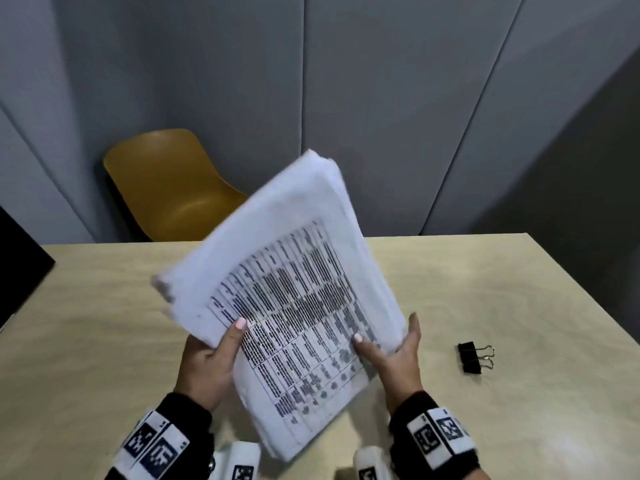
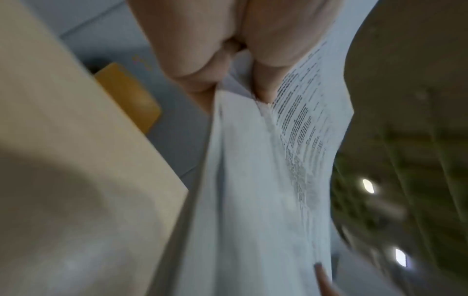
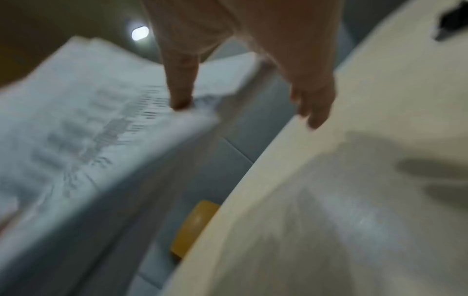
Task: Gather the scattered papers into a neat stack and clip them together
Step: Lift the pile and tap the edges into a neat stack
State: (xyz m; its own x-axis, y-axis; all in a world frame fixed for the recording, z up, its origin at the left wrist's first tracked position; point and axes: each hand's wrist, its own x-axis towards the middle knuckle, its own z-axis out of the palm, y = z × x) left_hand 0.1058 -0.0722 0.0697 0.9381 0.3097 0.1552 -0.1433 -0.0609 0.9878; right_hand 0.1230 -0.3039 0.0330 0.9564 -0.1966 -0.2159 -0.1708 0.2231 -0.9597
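Note:
A thick stack of printed papers (image 1: 294, 271) is held tilted above the light wooden table (image 1: 104, 323), its far end raised. My left hand (image 1: 214, 355) grips the stack's left edge, thumb on the top sheet and fingers beneath; the left wrist view shows that hand (image 2: 202, 50) pinching the papers (image 2: 253, 180). My right hand (image 1: 394, 351) lays its thumb on the top sheet, with its fingers (image 3: 316, 104) straight and apart from the papers (image 3: 88, 120). A black binder clip (image 1: 472, 356) lies on the table, to the right of my right hand.
A mustard yellow chair (image 1: 173, 185) stands beyond the table's far edge, against grey wall panels. A black object (image 1: 17, 265) juts in at the left edge of the table.

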